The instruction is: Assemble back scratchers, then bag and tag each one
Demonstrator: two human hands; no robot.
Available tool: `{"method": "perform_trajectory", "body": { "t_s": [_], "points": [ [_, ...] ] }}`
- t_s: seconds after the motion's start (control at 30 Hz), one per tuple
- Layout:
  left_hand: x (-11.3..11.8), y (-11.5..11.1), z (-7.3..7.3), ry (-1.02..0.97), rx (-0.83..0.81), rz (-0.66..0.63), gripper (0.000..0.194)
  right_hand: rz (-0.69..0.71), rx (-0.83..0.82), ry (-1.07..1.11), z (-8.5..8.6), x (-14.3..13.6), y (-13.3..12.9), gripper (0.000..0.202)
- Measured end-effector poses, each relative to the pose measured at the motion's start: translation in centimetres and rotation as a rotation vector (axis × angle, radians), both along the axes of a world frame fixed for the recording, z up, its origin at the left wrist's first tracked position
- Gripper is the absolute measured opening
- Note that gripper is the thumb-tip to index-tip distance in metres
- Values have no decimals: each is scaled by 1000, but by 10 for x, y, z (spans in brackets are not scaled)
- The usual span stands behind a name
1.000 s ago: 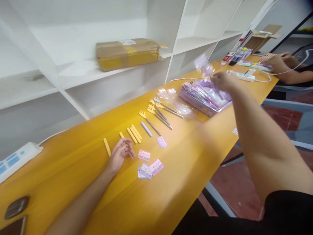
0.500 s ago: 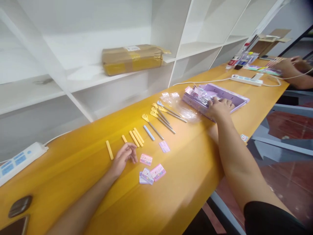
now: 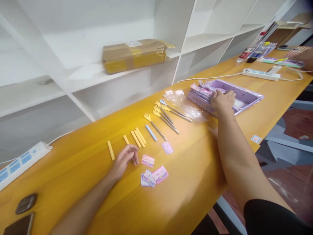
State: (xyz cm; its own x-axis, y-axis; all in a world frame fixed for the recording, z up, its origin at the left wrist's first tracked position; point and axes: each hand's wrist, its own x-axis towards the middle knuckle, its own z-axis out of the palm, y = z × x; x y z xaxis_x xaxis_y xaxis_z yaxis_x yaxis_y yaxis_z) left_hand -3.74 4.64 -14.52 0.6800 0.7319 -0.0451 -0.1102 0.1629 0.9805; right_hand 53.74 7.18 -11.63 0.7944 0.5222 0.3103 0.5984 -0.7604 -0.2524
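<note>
My right hand reaches into a shallow purple box, over clear-bagged items at its left end. Its fingers look spread, with the tips partly hidden. My left hand rests on the table, fingers loosely bent and nothing visible in them. Beside it lie yellow tubes, one partly behind the fingers, and a blue tube. Several back scratchers with yellow heads and metal rods lie farther right, along with a blue-headed one. Small pink and purple cards lie right of my left hand.
Empty clear bags lie left of the box. Power strips and bottles stand behind; a phone and a dark case lie front left. A taped carton sits on the shelf. Another person's hand shows far right.
The view has shifted slightly. My right hand has lifted a little and stays over the bagged items in the box. My left hand has hardly moved.
</note>
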Motion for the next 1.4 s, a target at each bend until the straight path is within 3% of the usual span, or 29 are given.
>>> {"method": "perform_trajectory", "body": {
  "t_s": [0.13, 0.27, 0.37, 0.43, 0.57, 0.7, 1.4],
  "points": [
    [-1, 0, 1, 23, 5, -18, 25, 13, -12, 77, 3, 0, 9, 65],
    [-2, 1, 1, 43, 13, -27, 25, 11, 38, 46, 31, 6, 8, 62],
    [-3, 1, 1, 69, 20, -40, 24, -27, 175, -94, 45, 7, 3, 58],
    [-3, 1, 1, 84, 30, -50, 24, -15, 190, -120, 42, 4, 2, 59],
    [-4, 1, 2, 124, 56, -65, 25, 144, -27, 80, 17, -4, 5, 59],
    [-4, 0, 2, 181, 91, -85, 25, 153, -38, 73, 2, -6, 10, 57],
    [1, -5, 10, 372, 266, -135, 22, 110, 0, -8, -3, -11, 8, 57]
  ]
}}
